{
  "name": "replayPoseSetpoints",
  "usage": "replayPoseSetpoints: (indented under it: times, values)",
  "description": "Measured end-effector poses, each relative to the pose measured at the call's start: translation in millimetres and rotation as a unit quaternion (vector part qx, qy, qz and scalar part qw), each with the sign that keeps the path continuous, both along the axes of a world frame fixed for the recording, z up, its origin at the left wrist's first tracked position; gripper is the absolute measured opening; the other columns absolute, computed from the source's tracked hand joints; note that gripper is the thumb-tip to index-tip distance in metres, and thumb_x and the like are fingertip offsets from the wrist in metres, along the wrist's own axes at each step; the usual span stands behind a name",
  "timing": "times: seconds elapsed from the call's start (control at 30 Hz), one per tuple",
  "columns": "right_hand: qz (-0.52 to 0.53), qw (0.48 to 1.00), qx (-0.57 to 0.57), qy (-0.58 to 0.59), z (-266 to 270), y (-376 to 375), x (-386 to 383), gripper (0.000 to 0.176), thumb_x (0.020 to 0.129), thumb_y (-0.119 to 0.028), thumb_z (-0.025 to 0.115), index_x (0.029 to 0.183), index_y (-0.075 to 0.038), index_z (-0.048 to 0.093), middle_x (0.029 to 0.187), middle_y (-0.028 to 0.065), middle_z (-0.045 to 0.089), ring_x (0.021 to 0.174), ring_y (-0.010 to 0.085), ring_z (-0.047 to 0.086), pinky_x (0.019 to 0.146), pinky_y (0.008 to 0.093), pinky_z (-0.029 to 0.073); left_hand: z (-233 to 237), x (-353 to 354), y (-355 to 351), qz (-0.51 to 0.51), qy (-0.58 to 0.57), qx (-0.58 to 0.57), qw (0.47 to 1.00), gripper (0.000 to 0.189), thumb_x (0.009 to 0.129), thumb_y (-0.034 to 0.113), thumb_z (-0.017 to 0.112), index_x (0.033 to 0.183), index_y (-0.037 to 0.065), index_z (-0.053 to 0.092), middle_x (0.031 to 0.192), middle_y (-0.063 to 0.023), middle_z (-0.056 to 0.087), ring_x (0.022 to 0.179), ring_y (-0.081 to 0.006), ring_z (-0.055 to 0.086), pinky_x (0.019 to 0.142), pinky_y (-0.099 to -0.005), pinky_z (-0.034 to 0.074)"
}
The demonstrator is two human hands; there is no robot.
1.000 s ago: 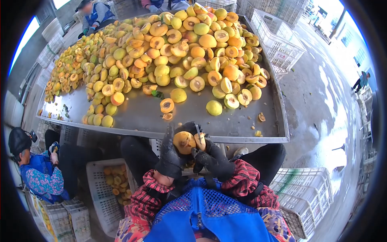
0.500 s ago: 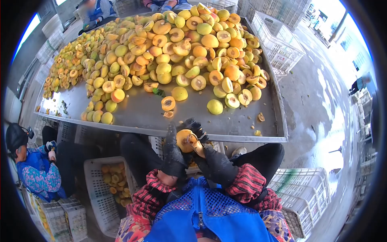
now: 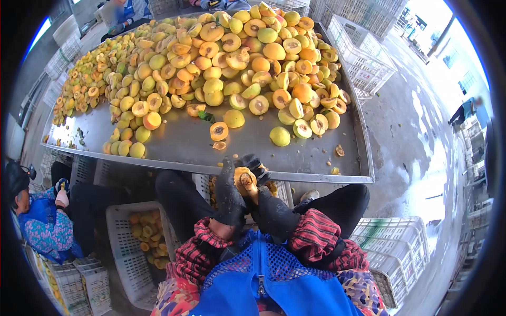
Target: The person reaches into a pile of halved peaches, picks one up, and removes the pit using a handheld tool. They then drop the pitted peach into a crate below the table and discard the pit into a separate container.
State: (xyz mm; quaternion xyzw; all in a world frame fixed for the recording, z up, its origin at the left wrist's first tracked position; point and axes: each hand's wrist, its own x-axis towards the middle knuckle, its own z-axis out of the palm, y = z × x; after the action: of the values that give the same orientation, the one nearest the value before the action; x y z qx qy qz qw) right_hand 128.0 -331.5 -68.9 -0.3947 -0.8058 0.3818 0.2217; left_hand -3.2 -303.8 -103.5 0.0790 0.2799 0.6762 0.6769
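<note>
Both my hands wear black gloves and meet over the gap between my lap and the table edge. My left hand (image 3: 229,187) is closed around a yellow peach (image 3: 245,178), its dark fingers curling behind the fruit. My right hand (image 3: 275,211) is closed against the near side of the same peach. A tan, thumb-like shape lies across the fruit from the right hand; I cannot tell whether it is a bare thumb or a small tool. Just beyond, a cut peach half (image 3: 219,131) with a brown hollow lies on the metal table (image 3: 179,150).
A large heap of peaches (image 3: 211,63), many halved, covers the table's back. A white crate of peaches (image 3: 129,253) stands left of my legs, another crate (image 3: 392,253) to the right. A seated co-worker (image 3: 47,221) is at left; others sit across the table.
The peach has turned in my hands, and the tan shape now lies over its middle. My right hand has shifted slightly left. The view has moved a little.
</note>
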Motion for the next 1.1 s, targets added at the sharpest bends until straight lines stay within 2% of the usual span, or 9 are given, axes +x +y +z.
replayPoseSetpoints:
  times: [0.07, 0.2, 0.3, 0.47, 0.63, 0.77, 0.87, 0.97, 1.1]
  values:
    - [0.021, 1.0, 0.01, -0.004, -9, 0, 0, 0.034, 0.09, -0.009, 0.048, 0.122, 0.002, 0.042, 0.088, 0.0234, 0.059, 0.074, 0.0375, 0.059, 0.058, 0.0442, 0.044, -20, -6, 1, -0.01, 0.007, 0.003, 1.0, 0.049, 0.095, 0.041, 0.039, 0.107, -0.003, 0.056, 0.097, -0.016, 0.063, 0.087, -0.0283, 0.062, 0.084, -0.0401, 0.052]
    - [0.02, 0.996, -0.056, -0.067, -15, 3, -4, 0.036, 0.088, -0.01, 0.049, 0.121, 0.003, 0.042, 0.091, 0.025, 0.058, 0.075, 0.0371, 0.059, 0.059, 0.0444, 0.044, 6, -4, -1, 0.018, 0.352, -0.016, 0.936, 0.038, 0.096, 0.03, 0.039, 0.085, -0.001, 0.058, 0.068, -0.0037, 0.061, 0.062, -0.0144, 0.06, 0.059, -0.0263, 0.049]
    - [0.008, 0.995, -0.076, -0.069, -13, 2, -4, 0.031, 0.087, -0.013, 0.05, 0.112, 0.004, 0.044, 0.088, 0.0272, 0.058, 0.072, 0.0379, 0.059, 0.058, 0.0454, 0.044, 10, -10, 1, -0.018, 0.348, -0.057, 0.936, 0.033, 0.094, 0.026, 0.043, 0.087, -0.001, 0.059, 0.069, -0.0049, 0.062, 0.062, -0.0163, 0.061, 0.06, -0.0282, 0.049]
    - [0.031, 0.987, -0.118, -0.107, 19, 4, -1, 0.028, 0.086, -0.015, 0.051, 0.104, 0.005, 0.042, 0.08, 0.0278, 0.058, 0.072, 0.0411, 0.06, 0.057, 0.0479, 0.045, 8, -28, 2, -0.025, 0.701, 0.162, 0.694, 0.03, 0.091, 0.026, 0.05, 0.091, -0.001, 0.062, 0.077, -0.0056, 0.064, 0.069, -0.0144, 0.06, 0.06, -0.0294, 0.048]
    - [0.029, 0.97, -0.173, -0.167, 6, 8, 0, 0.03, 0.087, -0.016, 0.052, 0.108, 0.004, 0.043, 0.082, 0.024, 0.06, 0.073, 0.0365, 0.062, 0.059, 0.0462, 0.046, -23, -32, 9, -0.076, 0.601, 0.038, 0.795, 0.026, 0.092, 0.022, 0.048, 0.095, -0.002, 0.058, 0.078, -0.0094, 0.064, 0.071, -0.0177, 0.061, 0.066, -0.0308, 0.049]
    - [0.013, 0.977, -0.21, 0.037, -16, -1, -3, 0.026, 0.089, -0.016, 0.052, 0.109, 0.0, 0.046, 0.087, 0.0161, 0.06, 0.076, 0.0196, 0.059, 0.06, 0.038, 0.045, 12, -30, 2, -0.142, 0.608, 0.02, 0.781, 0.029, 0.093, 0.023, 0.048, 0.108, -0.001, 0.055, 0.084, -0.0085, 0.065, 0.076, -0.0164, 0.061, 0.07, -0.0296, 0.05]
    - [-0.003, 0.958, -0.269, 0.096, -11, 3, -8, 0.024, 0.09, -0.015, 0.051, 0.11, -0.002, 0.048, 0.087, 0.0132, 0.06, 0.076, 0.0128, 0.057, 0.059, 0.0339, 0.044, 15, -21, 8, -0.08, 0.063, -0.105, 0.989, 0.035, 0.096, 0.031, 0.044, 0.086, 0.002, 0.06, 0.069, -0.0105, 0.061, 0.065, -0.0146, 0.062, 0.056, -0.0265, 0.048]
    - [0.009, 0.966, -0.252, 0.056, -4, 5, -7, 0.024, 0.091, -0.015, 0.05, 0.111, -0.002, 0.048, 0.084, 0.014, 0.059, 0.072, 0.0147, 0.058, 0.057, 0.0342, 0.044, -14, -24, 7, -0.071, 0.097, -0.082, 0.989, 0.027, 0.093, 0.025, 0.049, 0.092, 0.001, 0.061, 0.076, -0.0114, 0.063, 0.07, -0.0181, 0.063, 0.063, -0.0282, 0.05]
    - [0.023, 0.98, -0.163, -0.114, -14, 5, 0, 0.025, 0.09, -0.015, 0.05, 0.111, -0.002, 0.047, 0.077, 0.0146, 0.058, 0.066, 0.0199, 0.059, 0.055, 0.0364, 0.045, -28, -33, 1, -0.085, 0.521, 0.089, 0.845, 0.031, 0.094, 0.026, 0.045, 0.096, 0.0, 0.061, 0.088, -0.0089, 0.064, 0.08, -0.0145, 0.062, 0.072, -0.0277, 0.05]
